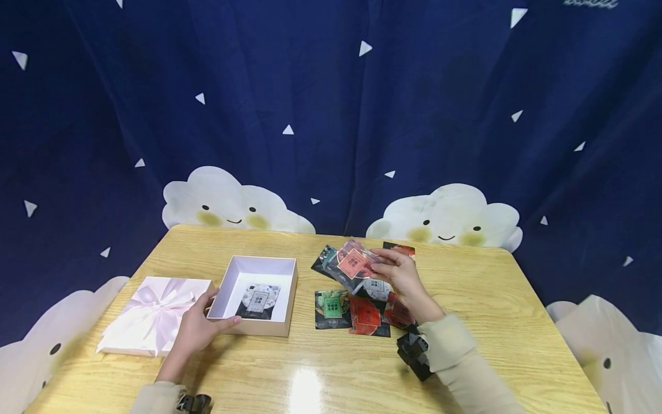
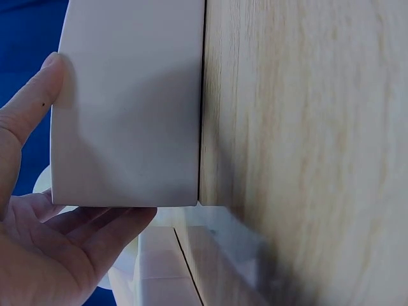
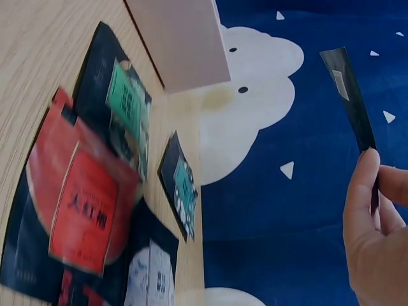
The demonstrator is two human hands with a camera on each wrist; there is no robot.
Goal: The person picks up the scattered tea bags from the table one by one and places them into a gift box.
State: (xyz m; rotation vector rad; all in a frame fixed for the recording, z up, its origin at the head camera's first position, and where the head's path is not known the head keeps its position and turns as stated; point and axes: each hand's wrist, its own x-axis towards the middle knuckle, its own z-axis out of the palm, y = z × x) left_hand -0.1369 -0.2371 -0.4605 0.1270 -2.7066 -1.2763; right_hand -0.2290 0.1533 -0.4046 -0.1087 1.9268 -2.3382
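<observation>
A white box (image 1: 287, 322) without its lid stands left of the middle, a tea sachet (image 1: 258, 303) with a grey-white label lying inside. My left hand (image 1: 199, 326) grips its near left corner, thumb along the front rim and fingers against the side. In the left wrist view, the hand (image 2: 57, 248) spans the corner of the box (image 2: 127, 115). Above several other sachets, my right hand (image 1: 400, 276) pinches a tea sachet (image 1: 353, 264) with a pink-red label by its right edge. The right wrist view shows this held sachet (image 3: 350, 95) nearly edge-on, between thumb and fingers.
The pale pink lid (image 1: 155, 316) with a ribbon bow lies left of the box. On the table (image 1: 362, 379) lie a green-labelled sachet (image 1: 333, 310), a red-labelled sachet (image 1: 368, 315) and several more, some overlapping. A dark blue curtain (image 1: 331, 115) hangs behind.
</observation>
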